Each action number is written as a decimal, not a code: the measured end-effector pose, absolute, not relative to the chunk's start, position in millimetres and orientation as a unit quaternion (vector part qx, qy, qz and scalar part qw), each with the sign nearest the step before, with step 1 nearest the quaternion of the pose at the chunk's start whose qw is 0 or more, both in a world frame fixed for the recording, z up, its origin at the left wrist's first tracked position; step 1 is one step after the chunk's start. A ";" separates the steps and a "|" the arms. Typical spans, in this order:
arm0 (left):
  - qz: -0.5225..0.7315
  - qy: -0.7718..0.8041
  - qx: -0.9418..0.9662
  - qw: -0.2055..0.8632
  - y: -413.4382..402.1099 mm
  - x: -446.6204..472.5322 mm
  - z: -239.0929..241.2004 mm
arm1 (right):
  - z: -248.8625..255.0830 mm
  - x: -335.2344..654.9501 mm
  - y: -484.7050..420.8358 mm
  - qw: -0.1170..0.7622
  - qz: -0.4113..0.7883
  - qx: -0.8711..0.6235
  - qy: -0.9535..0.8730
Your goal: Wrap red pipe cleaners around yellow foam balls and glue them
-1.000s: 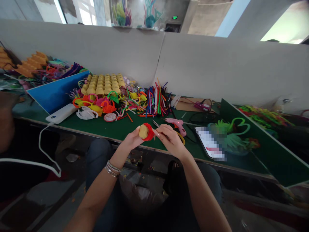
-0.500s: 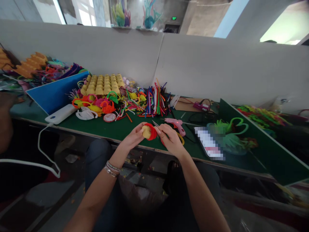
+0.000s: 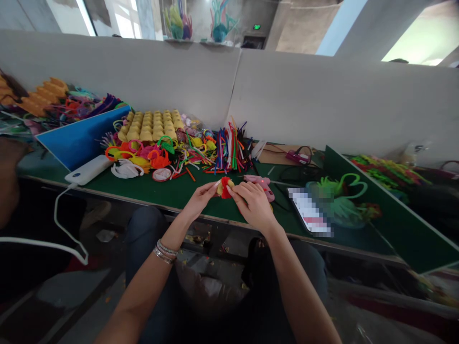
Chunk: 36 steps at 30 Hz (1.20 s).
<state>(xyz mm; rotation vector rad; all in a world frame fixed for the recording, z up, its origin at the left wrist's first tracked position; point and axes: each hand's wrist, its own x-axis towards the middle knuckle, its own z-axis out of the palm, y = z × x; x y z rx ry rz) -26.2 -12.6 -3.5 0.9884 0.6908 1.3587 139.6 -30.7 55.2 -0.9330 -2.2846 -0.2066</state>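
Between my two hands is a small yellow egg-carton cup with red fuzzy pipe cleaner (image 3: 225,187) wrapped round it. My left hand (image 3: 200,200) pinches its left side between thumb and fingers. My right hand (image 3: 254,204) is closed at its right side, with thumb and fingertips on the piece. Whether the right hand also holds a tool is hidden. A pink hot glue gun (image 3: 267,191) lies on the table just behind my right hand, partly covered by it.
On the green table (image 3: 154,192) stand a yellow egg tray (image 3: 152,125), a heap of pipe-cleaner pieces (image 3: 158,157) and a bundle of pipe cleaners (image 3: 232,148). A phone (image 3: 310,212), a white power bank (image 3: 89,170), a blue board (image 3: 86,136) and a green board (image 3: 390,210) flank the workspace.
The cup has turned from facing me to lying sideways between my fingers. My right fingers have closed onto its right side; the pointed metal tool seen at them before no longer shows.
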 end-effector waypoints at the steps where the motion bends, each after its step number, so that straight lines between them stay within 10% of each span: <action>1: 0.590 0.300 0.428 0.615 -12.8 -25.6 -3.4 | 54.6 139.2 -30.6 0.318 -0.096 -0.360 -0.872; 36: 0.591 0.322 0.443 0.592 -12.5 -24.9 -5.3 | 55.4 138.6 -30.0 0.231 -0.227 -0.350 -0.879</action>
